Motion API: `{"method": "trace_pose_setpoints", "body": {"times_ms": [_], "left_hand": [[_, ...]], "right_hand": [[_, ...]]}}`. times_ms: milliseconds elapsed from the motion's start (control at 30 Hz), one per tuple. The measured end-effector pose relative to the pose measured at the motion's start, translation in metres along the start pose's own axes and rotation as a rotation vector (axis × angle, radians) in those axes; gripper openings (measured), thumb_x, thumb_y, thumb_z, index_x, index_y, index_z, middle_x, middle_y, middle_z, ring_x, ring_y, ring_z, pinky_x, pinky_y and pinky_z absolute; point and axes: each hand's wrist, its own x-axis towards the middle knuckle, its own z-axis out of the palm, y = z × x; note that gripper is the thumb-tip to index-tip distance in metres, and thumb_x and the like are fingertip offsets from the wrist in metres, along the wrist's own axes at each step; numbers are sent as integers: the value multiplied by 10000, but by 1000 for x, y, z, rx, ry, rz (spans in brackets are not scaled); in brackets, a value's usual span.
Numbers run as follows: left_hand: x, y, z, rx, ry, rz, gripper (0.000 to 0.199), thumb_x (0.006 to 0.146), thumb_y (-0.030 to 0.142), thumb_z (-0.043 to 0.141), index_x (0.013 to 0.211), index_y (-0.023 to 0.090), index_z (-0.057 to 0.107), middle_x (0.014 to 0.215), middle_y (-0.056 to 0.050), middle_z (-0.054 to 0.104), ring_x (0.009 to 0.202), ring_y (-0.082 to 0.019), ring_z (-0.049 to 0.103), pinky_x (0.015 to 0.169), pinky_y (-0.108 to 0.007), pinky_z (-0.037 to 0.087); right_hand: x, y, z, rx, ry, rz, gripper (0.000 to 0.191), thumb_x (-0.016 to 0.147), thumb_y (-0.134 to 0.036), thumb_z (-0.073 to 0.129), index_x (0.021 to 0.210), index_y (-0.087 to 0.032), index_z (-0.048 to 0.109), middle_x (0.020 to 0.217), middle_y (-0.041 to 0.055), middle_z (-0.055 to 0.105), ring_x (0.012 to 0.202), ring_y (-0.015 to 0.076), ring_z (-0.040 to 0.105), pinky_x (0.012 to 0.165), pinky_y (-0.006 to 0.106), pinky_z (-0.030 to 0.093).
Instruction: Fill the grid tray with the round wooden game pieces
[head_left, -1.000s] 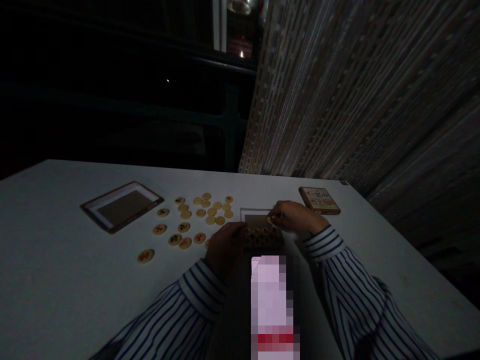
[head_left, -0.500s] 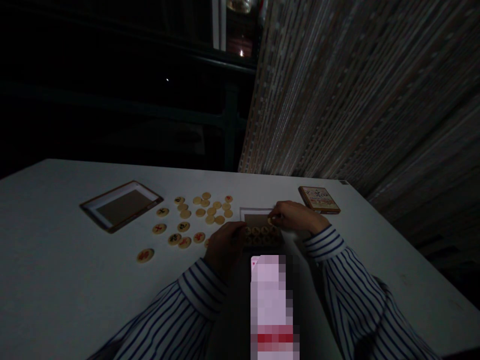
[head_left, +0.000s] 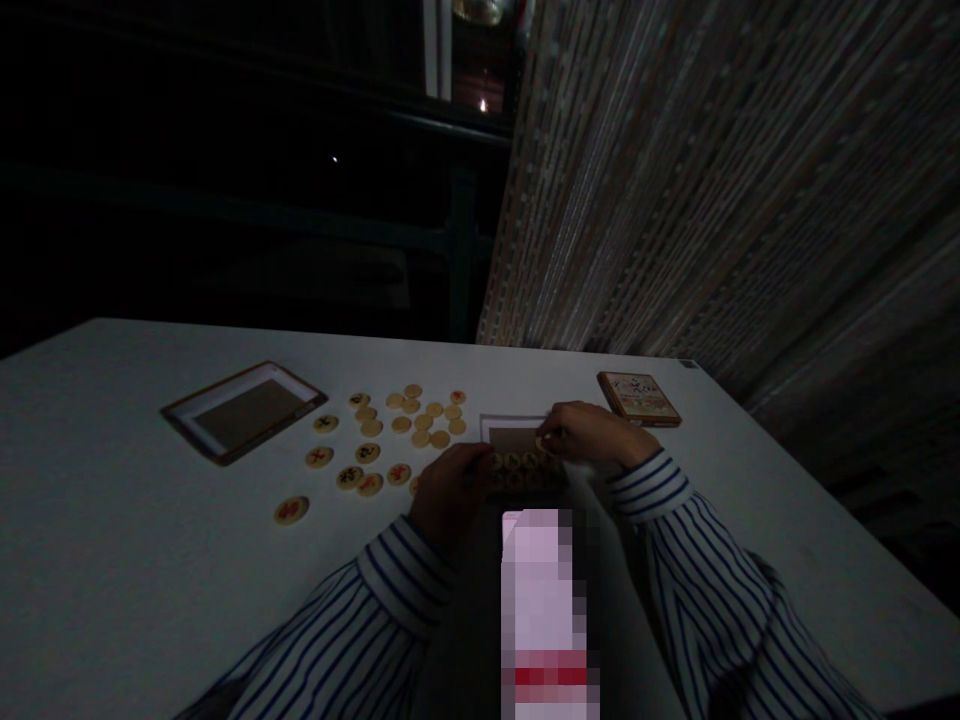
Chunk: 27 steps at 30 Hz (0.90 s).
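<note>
A shallow box (head_left: 516, 421) stands on the table between my hands, with round Chinese chess pieces (head_left: 513, 461) in rows in its nearer part. My right hand (head_left: 589, 432) is over the box's right side, fingertips closed on a Chinese chess piece (head_left: 540, 443). At the left side of the box, my left hand (head_left: 452, 488) has its fingers closed against the edge; shadow hides part of them. Left of the box lie several loose Chinese chess pieces (head_left: 399, 475), some with red or black characters, others plain side up.
An open box lid or tray (head_left: 300, 378) lies at the far left of the white table (head_left: 150, 560). A closed decorated box (head_left: 640, 398) is at the back right. Near me, a lit phone (head_left: 536, 590) is partly blurred out. A string curtain (head_left: 637, 200) hangs beyond the table.
</note>
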Motion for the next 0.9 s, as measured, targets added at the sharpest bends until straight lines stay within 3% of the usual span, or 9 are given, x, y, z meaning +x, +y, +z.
{"method": "trace_pose_setpoints", "body": {"times_ms": [900], "left_hand": [[0, 2, -3, 5, 1, 19, 203, 796, 271, 456, 878, 193, 624, 844, -32, 676, 766, -160, 629, 708, -306, 524]], "right_hand": [[-1, 5, 1, 4, 30, 20, 293, 785, -316, 491, 1012, -232, 656, 995, 62, 653, 936, 198, 575, 785, 271, 405]]}}
